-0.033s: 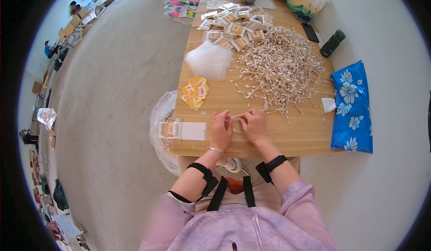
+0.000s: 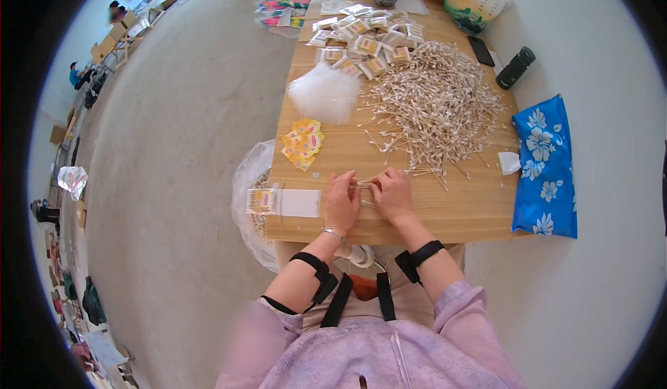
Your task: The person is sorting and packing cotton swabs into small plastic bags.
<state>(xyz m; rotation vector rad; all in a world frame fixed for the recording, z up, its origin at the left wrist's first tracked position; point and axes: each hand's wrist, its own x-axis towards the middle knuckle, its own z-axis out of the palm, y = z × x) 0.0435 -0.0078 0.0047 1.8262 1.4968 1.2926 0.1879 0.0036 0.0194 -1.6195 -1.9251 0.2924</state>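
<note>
Near the table's front edge my left hand [image 2: 343, 203] and my right hand [image 2: 392, 196] face each other, fingers bent inward. Between them they hold a few cotton swabs [image 2: 364, 185], and several more lie just below on the wood. Left of my left hand is a white card [image 2: 300, 203]. Beside it a clear bag of swabs with a yellow label [image 2: 261, 201] reaches over the table's left edge. Ahead of my hands spreads a big heap of loose cotton swabs [image 2: 445, 104].
Yellow printed cards [image 2: 302, 144], clear empty bags [image 2: 324, 93] and filled swab packets [image 2: 368, 38] lie on the table [image 2: 451, 215]. At right are a blue flowered pouch [image 2: 544, 170], a dark bottle [image 2: 515, 68] and a phone [image 2: 480, 51]. A plastic sack [image 2: 243, 180] stands at left.
</note>
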